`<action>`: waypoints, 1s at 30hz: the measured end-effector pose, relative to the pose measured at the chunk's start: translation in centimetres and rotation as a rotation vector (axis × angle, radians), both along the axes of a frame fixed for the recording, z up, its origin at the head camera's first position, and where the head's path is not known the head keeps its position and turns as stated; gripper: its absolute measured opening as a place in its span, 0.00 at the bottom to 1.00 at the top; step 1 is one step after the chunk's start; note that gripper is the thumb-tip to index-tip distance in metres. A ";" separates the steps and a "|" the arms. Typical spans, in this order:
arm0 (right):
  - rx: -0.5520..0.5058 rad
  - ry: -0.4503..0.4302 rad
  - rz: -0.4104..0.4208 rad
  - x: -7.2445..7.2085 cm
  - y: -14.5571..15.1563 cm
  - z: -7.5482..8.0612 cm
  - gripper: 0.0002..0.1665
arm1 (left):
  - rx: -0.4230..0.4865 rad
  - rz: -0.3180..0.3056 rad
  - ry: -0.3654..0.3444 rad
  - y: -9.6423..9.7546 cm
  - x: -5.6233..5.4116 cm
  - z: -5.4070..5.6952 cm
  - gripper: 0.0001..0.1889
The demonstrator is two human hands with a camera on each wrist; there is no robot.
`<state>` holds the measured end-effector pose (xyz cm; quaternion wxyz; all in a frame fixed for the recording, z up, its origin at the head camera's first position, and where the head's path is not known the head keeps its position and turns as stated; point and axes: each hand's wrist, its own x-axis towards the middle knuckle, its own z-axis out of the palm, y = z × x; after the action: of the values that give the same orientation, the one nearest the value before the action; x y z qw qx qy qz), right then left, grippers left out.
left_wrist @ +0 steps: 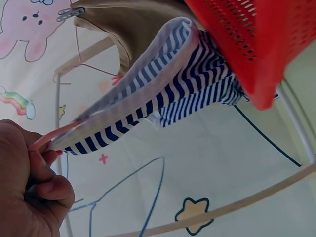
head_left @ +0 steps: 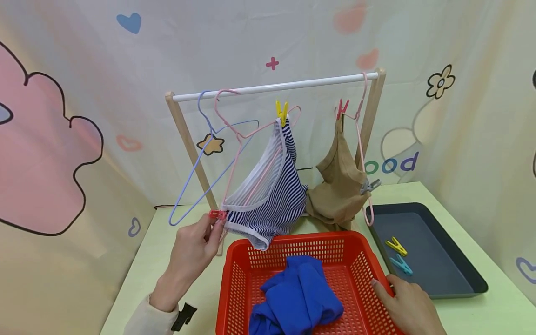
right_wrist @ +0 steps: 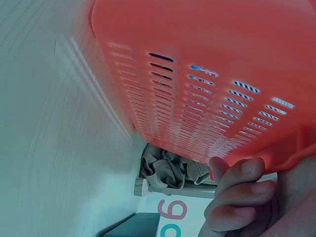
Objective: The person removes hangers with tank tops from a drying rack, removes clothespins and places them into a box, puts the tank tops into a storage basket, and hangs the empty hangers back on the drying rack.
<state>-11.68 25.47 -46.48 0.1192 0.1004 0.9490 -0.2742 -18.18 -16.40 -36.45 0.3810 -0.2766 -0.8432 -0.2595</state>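
Note:
My left hand pinches a red clothespin at the lower left corner of a navy-and-white striped garment, beside the end of a pink hanger. A yellow clothespin clips the garment's upper corner to that hanger. In the left wrist view the striped cloth stretches away from the fingertips. My right hand holds the right rim of a red basket, thumb on the inner side and fingers outside. Inside the basket lies a crumpled blue cloth.
A brown garment hangs at right, with a red clothespin and a grey clip. A blue hanger hangs left on the white rod. The dark tray holds yellow and blue clothespins.

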 end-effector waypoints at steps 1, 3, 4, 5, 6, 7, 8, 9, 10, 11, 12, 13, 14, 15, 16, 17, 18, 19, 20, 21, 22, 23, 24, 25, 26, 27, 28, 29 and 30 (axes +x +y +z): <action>0.001 -0.001 0.000 0.0 0.0 0.0 0.39 | 0.006 -0.005 0.004 -0.3 0.1 -0.2 0.09; 0.004 -0.002 0.000 0.0 0.1 0.0 0.40 | 0.010 -0.020 0.017 -0.7 0.3 -0.6 0.10; 0.006 -0.003 0.001 0.0 0.1 0.0 0.41 | 0.013 -0.030 0.021 -0.9 0.3 -0.7 0.10; 0.007 -0.005 0.000 0.0 0.2 0.0 0.41 | 0.016 -0.044 0.029 -1.1 0.4 -0.9 0.10; 0.008 -0.006 0.000 -0.1 0.2 0.0 0.41 | 0.019 -0.058 0.034 -1.4 0.4 -1.1 0.10; 0.006 -0.009 -0.001 -0.1 0.2 -0.1 0.42 | 0.019 -0.074 0.042 -1.6 0.5 -1.3 0.09; 0.005 -0.010 -0.002 0.0 0.2 -0.1 0.42 | 0.019 -0.090 0.045 -1.8 0.5 -1.5 0.06; 0.003 -0.011 -0.003 0.0 0.1 -0.1 0.42 | 0.019 -0.104 0.047 -2.0 0.6 -1.7 0.04; 0.004 -0.012 -0.004 0.0 0.1 -0.1 0.42 | 0.019 -0.118 0.050 -2.2 0.6 -1.9 0.06; 0.003 -0.013 -0.004 0.0 0.1 -0.1 0.42 | 0.019 -0.129 0.055 -2.4 0.7 -2.2 0.09; 0.003 -0.012 -0.004 0.0 0.1 -0.1 0.42 | 0.018 -0.136 0.060 -2.5 0.8 -2.4 0.13; 0.005 -0.012 -0.004 0.0 0.1 -0.1 0.42 | 0.017 -0.143 0.072 -2.7 0.9 -2.6 0.17; 0.009 -0.011 -0.003 0.0 0.1 -0.1 0.42 | 0.016 -0.149 0.082 -2.8 1.0 -2.8 0.19; 0.013 -0.010 -0.002 0.0 0.1 -0.1 0.42 | 0.013 -0.153 0.095 -2.8 1.1 -3.0 0.20; 0.016 -0.008 -0.002 0.0 0.1 -0.1 0.42 | 0.012 -0.153 0.116 -2.9 1.2 -3.2 0.20; 0.018 -0.006 -0.001 0.0 0.1 -0.1 0.42 | 0.012 -0.152 0.137 -3.0 1.3 -3.3 0.20; 0.020 -0.003 -0.001 0.0 0.1 -0.1 0.42 | 0.017 -0.151 0.159 -3.1 1.4 -3.5 0.20; 0.021 -0.001 0.000 0.0 0.0 0.0 0.42 | 0.025 -0.148 0.177 -3.2 1.5 -3.7 0.21; 0.023 0.003 0.000 0.0 0.0 0.0 0.41 | 0.031 -0.141 0.193 -3.3 1.6 -3.8 0.21; 0.026 0.008 0.001 0.1 0.0 0.0 0.41 | 0.041 -0.130 0.212 -3.5 1.7 -4.0 0.22; 0.028 0.013 0.002 0.1 0.0 0.1 0.40 | 0.052 -0.119 0.227 -3.6 1.8 -4.2 0.22; 0.029 0.020 0.007 0.1 0.0 0.0 0.40 | 0.065 -0.113 0.235 -3.8 1.8 -4.4 0.23; 0.032 0.028 0.011 0.1 0.0 0.1 0.39 | 0.076 -0.104 0.240 -4.0 1.9 -4.5 0.23; 0.037 0.036 0.015 0.1 0.0 0.1 0.39 | 0.085 -0.099 0.245 -4.2 2.0 -4.7 0.23; 0.040 0.041 0.018 0.1 0.0 0.1 0.38 | 0.088 -0.093 0.250 -4.4 2.1 -4.8 0.23; 0.041 0.045 0.020 0.1 0.0 0.2 0.38 | 0.091 -0.095 0.253 -4.6 2.2 -4.9 0.23; 0.040 0.046 0.022 0.1 0.0 0.1 0.39 | 0.091 -0.100 0.252 -4.7 2.3 -5.0 0.23; 0.040 0.046 0.025 0.2 0.0 0.1 0.40 | 0.087 -0.106 0.254 -4.8 2.3 -5.1 0.23; 0.041 0.044 0.021 0.2 0.0 0.2 0.39 | 0.081 -0.114 0.256 -4.9 2.4 -5.1 0.23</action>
<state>-11.52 25.45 -46.33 0.0989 0.0866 0.9578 -0.2556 -15.76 -21.31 -41.60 0.4810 -0.3391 -0.7595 -0.2772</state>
